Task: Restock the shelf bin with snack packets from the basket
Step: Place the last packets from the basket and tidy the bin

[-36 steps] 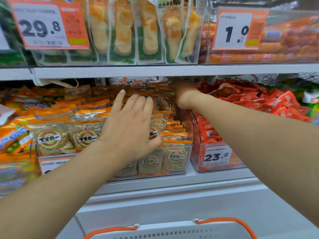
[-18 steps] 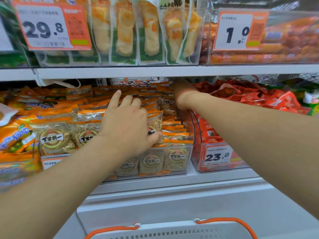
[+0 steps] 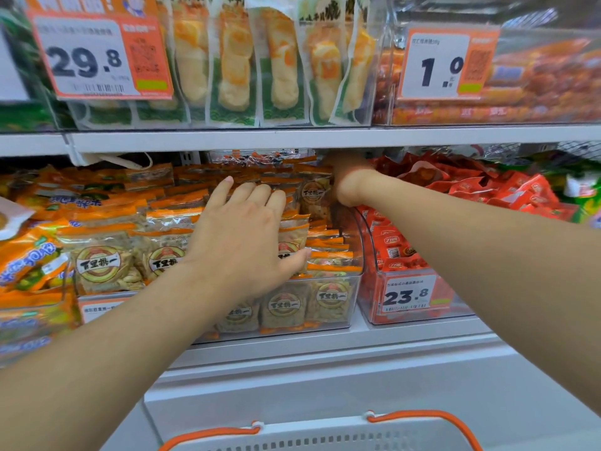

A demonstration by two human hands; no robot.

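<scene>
A clear shelf bin [image 3: 356, 288] on the lower shelf is piled with orange-topped snack packets [image 3: 328, 296] bearing round logos. My left hand [image 3: 244, 236] lies flat on top of the pile, fingers nearly straight and thumb out to the right, pressing the packets down. My right hand [image 3: 349, 182] reaches deep to the bin's back right corner, under the upper shelf edge; only its wrist and the back of the hand show, and its fingers are hidden. The white basket [image 3: 325, 439] with orange handles sits at the bottom edge, its contents out of sight.
A bin of red packets [image 3: 406, 252] with a 23.8 tag stands right of the snack bin. More orange packets [image 3: 100, 265] fill the bin on the left. The upper shelf edge [image 3: 292, 139] hangs low over the bins, with bagged goods and price tags above.
My left hand has slid slightly farther back over the packet pile, its fingers drawn closer together. My right hand stays at the back of the bin.
</scene>
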